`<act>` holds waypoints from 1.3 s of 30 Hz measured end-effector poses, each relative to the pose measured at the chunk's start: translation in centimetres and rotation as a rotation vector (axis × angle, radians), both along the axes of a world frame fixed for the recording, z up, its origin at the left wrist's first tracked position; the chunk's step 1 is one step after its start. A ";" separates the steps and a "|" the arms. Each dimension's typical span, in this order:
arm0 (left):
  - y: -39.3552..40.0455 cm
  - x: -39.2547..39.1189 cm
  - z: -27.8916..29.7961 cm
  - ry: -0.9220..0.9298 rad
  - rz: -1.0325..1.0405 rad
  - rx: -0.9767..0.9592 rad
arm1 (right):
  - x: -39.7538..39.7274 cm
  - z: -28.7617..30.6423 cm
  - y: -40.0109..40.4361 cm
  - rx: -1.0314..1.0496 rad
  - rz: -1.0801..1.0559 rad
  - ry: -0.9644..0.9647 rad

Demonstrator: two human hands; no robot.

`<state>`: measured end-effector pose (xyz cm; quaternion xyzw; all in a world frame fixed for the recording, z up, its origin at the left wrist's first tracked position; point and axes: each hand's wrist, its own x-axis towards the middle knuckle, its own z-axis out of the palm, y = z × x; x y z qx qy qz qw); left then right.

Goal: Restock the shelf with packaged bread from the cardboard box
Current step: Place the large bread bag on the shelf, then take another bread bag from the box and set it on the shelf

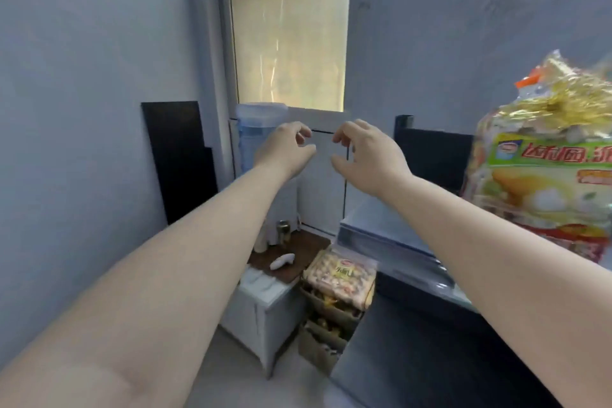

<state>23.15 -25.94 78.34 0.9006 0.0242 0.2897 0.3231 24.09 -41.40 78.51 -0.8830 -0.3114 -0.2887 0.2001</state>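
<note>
Hovering empty, both hands (284,151) (367,156) loosely curled; crinkly bread bag (543,175) right.

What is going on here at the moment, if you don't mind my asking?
A person is restocking packaged bread, and right now both hands are empty. The left hand and right hand are held out in mid-air, fingers loosely curled, gripping nothing. One large bread bag sits up on the right, on what seems to be the shelf. Down on the floor, the cardboard box has another bread pack lying on top of it.
</note>
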 end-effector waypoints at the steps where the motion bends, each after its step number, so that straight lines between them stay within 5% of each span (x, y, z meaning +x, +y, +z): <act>1: 2.5 -0.9 -0.7 0.031 0.063 0.004 | -0.2 -0.5 2.6 -0.040 0.055 0.037; 10: 22.5 -14.2 -8.4 0.376 0.526 -0.065 | -5.4 -9.4 24.5 -0.413 0.470 0.275; 18: 33.2 -24.8 -21.3 0.553 0.778 -0.334 | -12.2 -21.7 38.8 -0.641 0.687 0.484; 28: 33.6 -29.3 -48.7 0.796 0.972 -0.829 | -15.3 -48.2 45.6 -1.098 0.854 0.707; 39: 25.3 -28.1 -81.2 1.079 0.957 -1.263 | -14.7 -81.0 45.0 -1.352 0.781 0.999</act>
